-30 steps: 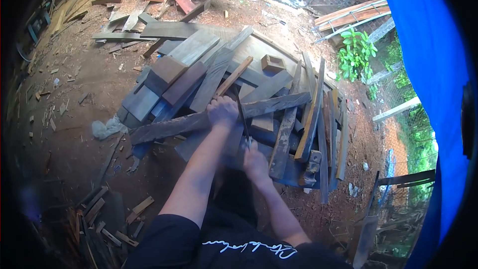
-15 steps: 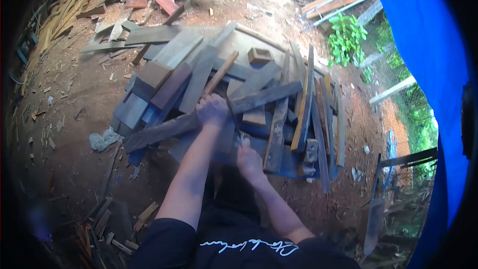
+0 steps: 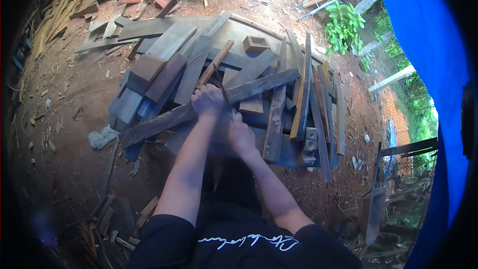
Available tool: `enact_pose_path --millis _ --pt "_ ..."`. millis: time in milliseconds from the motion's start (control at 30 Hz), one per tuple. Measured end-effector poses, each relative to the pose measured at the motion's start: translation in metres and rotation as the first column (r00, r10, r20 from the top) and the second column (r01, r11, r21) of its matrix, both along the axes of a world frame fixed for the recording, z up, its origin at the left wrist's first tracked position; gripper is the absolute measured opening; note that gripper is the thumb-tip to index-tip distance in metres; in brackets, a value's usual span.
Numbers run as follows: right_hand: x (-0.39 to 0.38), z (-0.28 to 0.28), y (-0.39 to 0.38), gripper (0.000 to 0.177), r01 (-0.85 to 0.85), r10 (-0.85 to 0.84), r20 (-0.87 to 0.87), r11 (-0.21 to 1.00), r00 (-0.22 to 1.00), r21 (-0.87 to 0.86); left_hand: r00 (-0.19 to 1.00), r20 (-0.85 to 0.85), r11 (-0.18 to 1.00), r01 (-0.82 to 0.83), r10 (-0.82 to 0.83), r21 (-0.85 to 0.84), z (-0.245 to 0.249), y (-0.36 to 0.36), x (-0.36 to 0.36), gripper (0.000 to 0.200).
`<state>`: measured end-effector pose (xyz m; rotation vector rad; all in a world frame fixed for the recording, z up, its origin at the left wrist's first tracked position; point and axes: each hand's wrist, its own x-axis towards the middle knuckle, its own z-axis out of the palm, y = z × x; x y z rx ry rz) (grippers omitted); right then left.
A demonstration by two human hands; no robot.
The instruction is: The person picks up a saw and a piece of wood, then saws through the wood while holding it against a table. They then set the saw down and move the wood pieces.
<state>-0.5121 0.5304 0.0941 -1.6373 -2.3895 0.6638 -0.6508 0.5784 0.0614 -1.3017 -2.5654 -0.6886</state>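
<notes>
My left hand (image 3: 207,100) is closed around the lower end of a narrow brown wood strip (image 3: 216,62), which points up and away over the pile. Just to the right, my right hand (image 3: 241,132) is closed on the handle of a thin dark blade (image 3: 222,89), which slants up beside the strip. Under both hands lies a long dark plank (image 3: 264,83), running from lower left to upper right. A small rectangular wooden box (image 3: 256,44) rests beyond the hands.
Planks and blocks (image 3: 173,47) cover the low work surface on both sides. A crumpled plastic bag (image 3: 103,137) lies at its left. Scrap wood (image 3: 107,219) is at the lower left, a blue tarp (image 3: 423,45) hangs at the right, and a leafy plant (image 3: 343,30) grows beyond.
The view has shifted slightly, so the pile appears a little higher and further left. My right hand has moved a little down and left relative to the planks. Both hands keep their grips.
</notes>
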Motion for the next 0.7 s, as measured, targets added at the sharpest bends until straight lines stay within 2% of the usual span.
enact_pose_path --millis 133,267,367,467,567,700 --pt "-0.019 0.004 0.025 0.021 -0.022 0.022 0.008 1.0 1.0 0.007 1.0 0.004 1.0 0.009 -0.009 0.01 0.003 -0.002 -0.002 0.025" --pt "0.028 0.002 -0.022 0.021 -0.008 0.009 0.018 1.0 1.0 -0.022 1.0 0.015 1.0 -0.009 0.009 -0.001 0.001 0.002 -0.002 0.025" --pt "0.029 0.004 -0.025 0.022 -0.008 0.009 0.03 0.999 1.0 -0.033 1.0 0.008 1.0 -0.01 0.01 0.017 -0.004 -0.001 -0.003 0.024" --pt "-0.007 -0.006 0.019 0.025 -0.028 0.028 0.03 1.0 0.999 0.005 1.0 0.005 0.999 0.008 -0.008 0.048 -0.002 0.001 -0.001 0.023" --pt "-0.011 -0.002 0.022 0.024 -0.062 0.061 0.018 0.998 0.998 0.032 1.0 0.007 0.999 -0.002 0.001 0.046 0.001 0.0 -0.002 0.023" --pt "0.02 0.005 -0.015 0.021 -0.036 0.037 0.039 0.999 0.999 -0.031 1.0 -0.007 0.998 -0.022 0.023 0.051 -0.001 0.003 -0.003 0.023"
